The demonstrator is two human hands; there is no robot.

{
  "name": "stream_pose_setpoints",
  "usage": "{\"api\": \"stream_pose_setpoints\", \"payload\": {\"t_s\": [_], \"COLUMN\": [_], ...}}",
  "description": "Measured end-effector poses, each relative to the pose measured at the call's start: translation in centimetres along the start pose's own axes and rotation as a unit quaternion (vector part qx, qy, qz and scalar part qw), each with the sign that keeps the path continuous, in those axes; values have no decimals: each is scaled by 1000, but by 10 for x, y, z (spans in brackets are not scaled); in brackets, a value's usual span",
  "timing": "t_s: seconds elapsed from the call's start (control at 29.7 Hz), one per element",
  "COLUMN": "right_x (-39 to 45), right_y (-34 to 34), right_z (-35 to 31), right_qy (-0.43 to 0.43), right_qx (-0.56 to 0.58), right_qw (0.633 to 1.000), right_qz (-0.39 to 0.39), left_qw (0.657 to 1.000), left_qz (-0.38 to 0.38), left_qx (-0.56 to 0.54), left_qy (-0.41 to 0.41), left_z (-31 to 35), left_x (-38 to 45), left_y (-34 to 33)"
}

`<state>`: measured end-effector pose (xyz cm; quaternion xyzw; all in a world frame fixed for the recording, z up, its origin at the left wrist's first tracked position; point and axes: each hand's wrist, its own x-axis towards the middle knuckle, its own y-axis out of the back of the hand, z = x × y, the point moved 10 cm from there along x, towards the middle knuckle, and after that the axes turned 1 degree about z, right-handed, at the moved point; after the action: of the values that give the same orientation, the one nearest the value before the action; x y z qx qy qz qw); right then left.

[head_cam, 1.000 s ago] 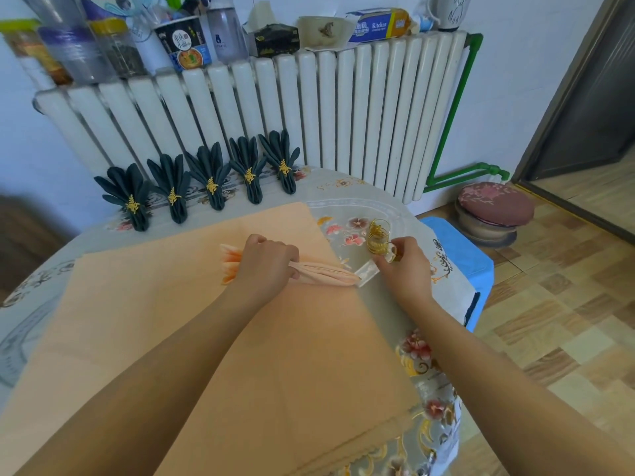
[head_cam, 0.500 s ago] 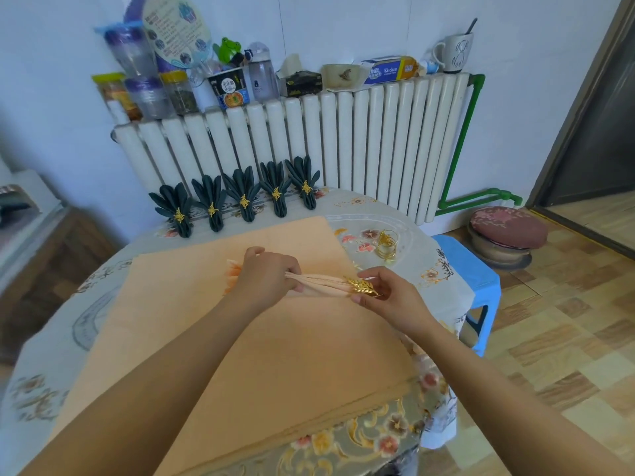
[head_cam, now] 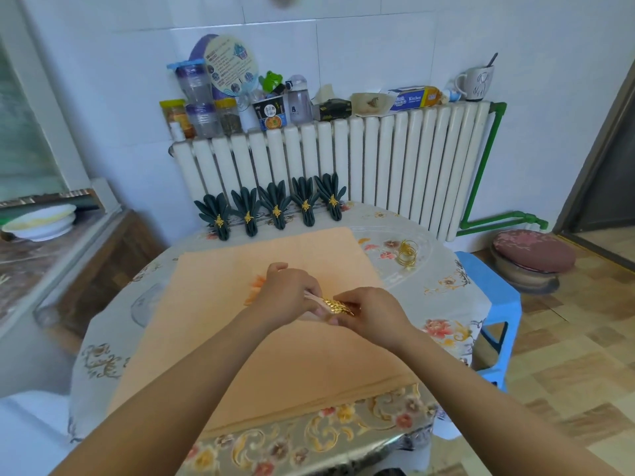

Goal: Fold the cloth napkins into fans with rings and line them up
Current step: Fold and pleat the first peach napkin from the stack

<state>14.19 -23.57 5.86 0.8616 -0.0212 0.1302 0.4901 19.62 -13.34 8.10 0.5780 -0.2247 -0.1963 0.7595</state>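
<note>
Left hand (head_cam: 290,293): middle of the frame, fingers curled round the pleated peach napkin (head_cam: 258,286), gripping the bundle just left of the ring.
Right hand (head_cam: 369,309): just right of centre, fingertips pinching the gold napkin ring (head_cam: 338,305) where it sits on the napkin's narrow end.
Pleated peach napkin: held between both hands above the flat stack; its fanned pleats show at the left of the left hand, and the rest is hidden by the fingers.
Gold napkin ring: leaf-patterned, between the two hands, touching both.
Peach napkin stack (head_cam: 275,365): spread flat over the middle of the table, running from centre frame to the lower edge of the tabletop.
Finished dark green fans (head_cam: 276,207): five in a row at the far edge of the table, each with a gold ring, set against the radiator (head_cam: 378,166).
Spare gold rings (head_cam: 407,252): small pile on the tablecloth, right of the stack's upper corner, well apart from the hands.
Table (head_cam: 443,304): round, under a floral cloth.
Blue stool (head_cam: 494,304): right of the table.
Radiator top: jars, cups, a bowl and a box crowd the upper middle of the frame.
</note>
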Motion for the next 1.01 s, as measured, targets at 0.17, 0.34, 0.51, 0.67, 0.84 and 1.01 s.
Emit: {"api": "stream_pose_setpoints", "payload": {"t_s": [0.17,0.34,0.51,0.67,0.84,1.01], "right_x": [-5,-11,-14,-22,-28,-36], "right_y": [-23,-38,-44,-57,-63,-61], "right_z": [-16,-15,-15,3,-2,-10], "right_qy": [30,37,42,-10,-12,-50], "right_qx": [-14,-4,5,-17,8,-12], "right_qw": [998,996,996,997,999,998], "right_qz": [-56,-78,-77,-74,-40,25], "left_qw": [995,990,991,994,986,991], "left_qz": [-36,-55,-51,-60,-77,12], "left_qx": [-93,-132,-120,20,118,60], "left_qy": [24,2,-34,-91,-89,-119], "left_z": [-10,-2,2,0,-14,-11], "left_x": [-14,-25,-26,-35,-36,-34], "left_y": [-17,-28,-35,-44,-49,-42]}}
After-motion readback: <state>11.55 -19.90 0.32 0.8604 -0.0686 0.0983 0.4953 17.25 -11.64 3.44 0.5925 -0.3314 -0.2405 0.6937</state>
